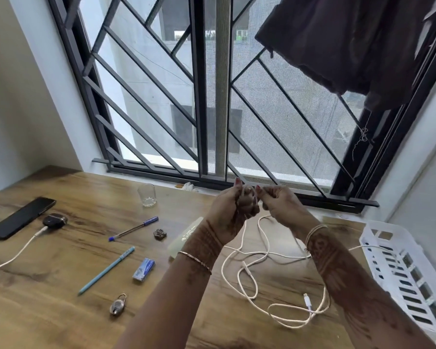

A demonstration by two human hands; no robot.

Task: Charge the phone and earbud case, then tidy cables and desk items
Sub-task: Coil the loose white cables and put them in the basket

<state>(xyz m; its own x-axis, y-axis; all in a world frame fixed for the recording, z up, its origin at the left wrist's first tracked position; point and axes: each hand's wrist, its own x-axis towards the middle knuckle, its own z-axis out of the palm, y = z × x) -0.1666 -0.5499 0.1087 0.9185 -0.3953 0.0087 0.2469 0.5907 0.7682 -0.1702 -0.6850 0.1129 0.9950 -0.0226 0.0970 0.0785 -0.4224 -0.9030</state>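
Our left hand and right hand both pinch the white cable; grip detail blurred; basket cut off

Daylight poured in flat and cool through the window, and brightness fell off toward the near desk. Shadows below the window were soft and faint. Wide-angle bending bowed the window's bars outward. Both hands were slightly smeared with motion blur.
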